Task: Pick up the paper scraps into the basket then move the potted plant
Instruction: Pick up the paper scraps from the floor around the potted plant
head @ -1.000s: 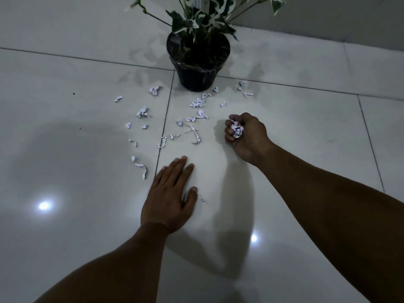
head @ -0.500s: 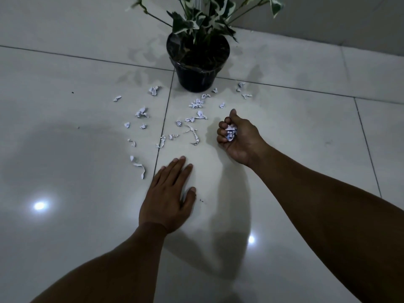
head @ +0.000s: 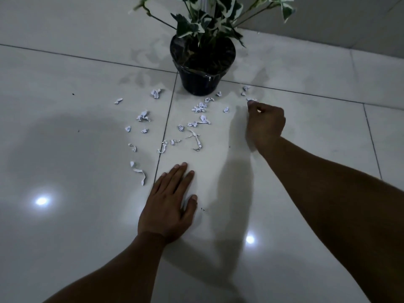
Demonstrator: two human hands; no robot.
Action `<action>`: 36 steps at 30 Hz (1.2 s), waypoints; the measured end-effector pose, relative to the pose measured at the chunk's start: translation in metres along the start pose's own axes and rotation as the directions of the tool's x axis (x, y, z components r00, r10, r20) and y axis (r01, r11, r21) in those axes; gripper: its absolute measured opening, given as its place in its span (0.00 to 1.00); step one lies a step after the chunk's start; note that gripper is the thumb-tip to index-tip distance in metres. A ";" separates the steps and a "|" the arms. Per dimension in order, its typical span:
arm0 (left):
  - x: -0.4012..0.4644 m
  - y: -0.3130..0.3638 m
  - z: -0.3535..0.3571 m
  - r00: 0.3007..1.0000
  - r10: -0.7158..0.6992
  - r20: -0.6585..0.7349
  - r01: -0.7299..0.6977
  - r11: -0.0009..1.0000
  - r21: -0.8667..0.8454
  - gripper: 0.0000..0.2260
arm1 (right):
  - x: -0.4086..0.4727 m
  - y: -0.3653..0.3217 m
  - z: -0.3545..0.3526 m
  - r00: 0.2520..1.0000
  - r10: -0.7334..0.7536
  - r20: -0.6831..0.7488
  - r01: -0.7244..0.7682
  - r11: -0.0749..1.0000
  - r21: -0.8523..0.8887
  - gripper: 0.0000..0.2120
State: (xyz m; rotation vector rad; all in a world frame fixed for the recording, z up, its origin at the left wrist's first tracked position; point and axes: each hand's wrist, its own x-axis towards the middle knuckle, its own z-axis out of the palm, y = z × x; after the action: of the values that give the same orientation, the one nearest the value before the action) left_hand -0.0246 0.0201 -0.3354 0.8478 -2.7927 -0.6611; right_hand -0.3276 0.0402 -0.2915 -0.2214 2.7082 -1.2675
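A potted plant in a black pot (head: 202,80) stands on the white tiled floor at the top centre. Several white paper scraps (head: 199,107) lie scattered in front of it and to its left. My right hand (head: 265,124) is turned palm down, fingers curled, with its fingertips at a scrap (head: 251,99) right of the pot; a bit of white shows inside the fist. My left hand (head: 169,203) rests flat on the floor, fingers spread, below the scraps. No basket is in view.
Dark grout lines (head: 166,127) cross the glossy floor. A long curled strip (head: 140,173) lies left of my left hand. A wall base (head: 349,29) runs behind the plant at the upper right. Two lamp reflections shine on the tiles.
My right hand, which held a wad of scraps palm up, has turned over and moved up and right toward the scraps beside the pot. My left hand has stayed put.
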 end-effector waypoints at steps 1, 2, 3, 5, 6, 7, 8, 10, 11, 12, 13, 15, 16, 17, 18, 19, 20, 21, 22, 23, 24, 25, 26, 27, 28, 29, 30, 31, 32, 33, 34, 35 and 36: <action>0.000 0.000 0.000 1.000 -0.002 -0.001 0.002 1.000 0.000 0.27 | 0.008 -0.001 -0.002 1.000 -0.004 0.017 0.005 0.999 -0.049 0.16; 0.000 0.000 0.000 1.000 -0.002 -0.001 0.002 1.000 -0.005 0.27 | 0.015 -0.001 -0.003 0.999 -0.016 0.033 0.019 0.995 -0.095 0.17; 0.000 0.000 0.000 1.000 0.000 -0.003 0.000 1.000 -0.012 0.28 | 0.022 0.000 -0.005 0.998 -0.034 0.045 0.040 0.990 -0.136 0.19; 0.000 0.000 0.001 1.000 0.001 -0.009 -0.001 1.000 -0.019 0.28 | 0.031 0.001 -0.005 0.996 -0.062 0.070 0.074 0.980 -0.185 0.21; 0.001 0.000 0.001 1.000 0.003 -0.013 -0.003 1.000 -0.017 0.28 | 0.033 0.002 -0.004 0.994 -0.069 0.084 0.084 0.977 -0.197 0.22; 0.001 -0.001 0.001 1.000 0.005 -0.017 -0.005 1.000 -0.016 0.28 | 0.034 0.003 -0.002 0.992 -0.071 0.106 0.092 0.974 -0.206 0.22; 0.001 -0.001 0.002 1.000 0.006 -0.020 -0.006 1.000 -0.013 0.27 | 0.034 0.005 -0.001 0.989 -0.077 0.127 0.103 0.972 -0.209 0.21; 0.001 -0.002 0.002 1.000 0.008 -0.017 -0.009 1.000 -0.011 0.27 | 0.033 0.008 0.003 0.984 -0.081 0.160 0.113 0.973 -0.202 0.20; 0.001 -0.002 0.002 1.000 0.007 -0.015 -0.008 1.000 -0.012 0.27 | 0.032 0.008 0.004 0.984 -0.070 0.164 0.101 0.976 -0.194 0.19; 0.001 -0.002 0.002 1.000 0.005 -0.011 -0.006 1.000 -0.012 0.27 | 0.031 0.006 0.004 0.986 -0.056 0.159 0.086 0.978 -0.188 0.18; 0.001 -0.001 0.002 1.000 0.004 -0.006 -0.004 1.000 -0.012 0.27 | 0.030 0.004 0.003 0.988 -0.051 0.145 0.078 0.980 -0.186 0.17; 0.001 -0.001 0.002 1.000 0.000 0.000 0.000 1.000 -0.003 0.28 | 0.028 0.004 0.003 0.989 -0.068 0.132 0.091 0.979 -0.182 0.14; 0.001 -0.001 0.002 1.000 -0.001 0.005 0.001 1.000 0.001 0.28 | 0.026 0.003 0.003 0.987 -0.081 0.139 0.106 0.978 -0.180 0.12; 0.002 -0.002 0.001 1.000 0.000 0.011 0.000 1.000 0.001 0.28 | 0.024 0.003 0.003 0.985 -0.094 0.146 0.119 0.977 -0.174 0.11; 0.003 -0.002 0.001 1.000 0.002 0.016 -0.002 1.000 0.001 0.28 | 0.023 0.003 0.005 0.983 -0.111 0.147 0.135 0.977 -0.165 0.09; 0.003 -0.002 0.000 1.000 0.004 0.019 -0.004 1.000 0.002 0.28 | 0.020 0.003 0.006 0.981 -0.119 0.156 0.144 0.977 -0.156 0.08; 0.003 -0.002 0.000 1.000 0.008 0.019 -0.009 1.000 0.006 0.28 | 0.017 0.003 0.007 0.980 -0.112 0.167 0.136 0.980 -0.144 0.08; 0.003 -0.002 0.000 1.000 0.011 0.019 -0.011 1.000 0.010 0.27 | 0.015 0.001 0.008 0.982 -0.080 0.173 0.101 0.988 -0.116 0.07; 0.003 -0.002 0.000 1.000 0.013 0.022 -0.014 1.000 0.014 0.27 | 0.010 -0.002 0.009 0.982 -0.031 0.187 0.050 0.994 -0.096 0.07; 0.003 -0.002 0.000 1.000 0.015 0.026 -0.016 1.000 0.017 0.27 | 0.007 -0.003 0.010 0.977 0.036 0.210 -0.024 0.998 -0.059 0.06; 0.002 -0.001 0.000 0.999 0.018 0.029 -0.018 1.000 0.020 0.27 | 0.004 -0.005 0.007 0.970 0.069 0.233 -0.070 0.998 -0.006 0.05; 0.002 -0.001 0.000 0.999 0.019 0.031 -0.020 1.000 0.023 0.27 | 0.004 -0.005 0.005 0.959 0.104 0.264 -0.114 0.993 0.024 0.07; 0.002 -0.001 -0.001 0.999 0.022 0.031 -0.023 0.999 0.027 0.27 | 0.002 -0.007 0.001 0.942 0.120 0.312 -0.144 0.988 0.053 0.09; 0.002 0.000 -0.001 0.999 0.023 0.033 -0.024 0.999 0.028 0.27 | -0.001 -0.011 -0.003 0.914 0.147 0.378 -0.206 0.971 0.120 0.12; 0.002 0.000 -0.001 0.999 0.022 0.036 -0.023 0.999 0.029 0.27 | -0.007 -0.014 -0.009 0.887 0.183 0.424 -0.278 0.944 0.175 0.14; 0.001 0.001 -0.002 0.999 0.019 0.041 -0.020 0.999 0.032 0.27 | -0.010 -0.015 -0.014 0.860 0.244 0.448 -0.367 0.906 0.212 0.15; 0.000 0.002 -0.002 0.999 0.017 0.047 -0.019 0.999 0.035 0.27 | -0.013 -0.015 -0.017 0.843 0.261 0.471 -0.400 0.889 0.222 0.17; 0.001 0.005 -0.003 0.998 0.020 0.054 -0.022 0.999 0.041 0.27 | -0.016 -0.015 -0.021 0.835 0.262 0.483 -0.401 0.892 0.210 0.18; 0.002 0.005 -0.005 0.998 0.026 0.059 -0.029 0.998 0.048 0.27 | -0.018 -0.014 -0.023 0.834 0.242 0.497 -0.377 0.907 0.191 0.19; 0.003 0.008 -0.007 0.998 0.027 0.063 -0.030 0.998 0.057 0.27 | -0.016 -0.014 -0.025 0.829 0.227 0.512 -0.362 0.914 0.182 0.19; 0.003 0.008 -0.008 0.997 0.024 0.070 -0.029 0.998 0.064 0.26 | -0.016 -0.016 -0.025 0.814 0.227 0.535 -0.375 0.909 0.185 0.19; 0.005 0.010 -0.011 0.997 0.015 0.075 -0.021 0.997 0.074 0.26 | -0.015 -0.018 -0.025 0.795 0.235 0.559 -0.399 0.897 0.191 0.18; 0.007 0.013 -0.014 0.997 0.004 0.079 -0.011 0.996 0.084 0.26 | -0.013 -0.021 -0.025 0.762 0.250 0.597 -0.437 0.879 0.189 0.17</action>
State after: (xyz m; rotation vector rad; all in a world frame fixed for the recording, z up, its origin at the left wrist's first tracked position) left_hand -0.0329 0.0210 -0.3172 0.8441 -2.9113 -0.5908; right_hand -0.3184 0.0482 -0.2581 -0.0303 1.9021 -1.2543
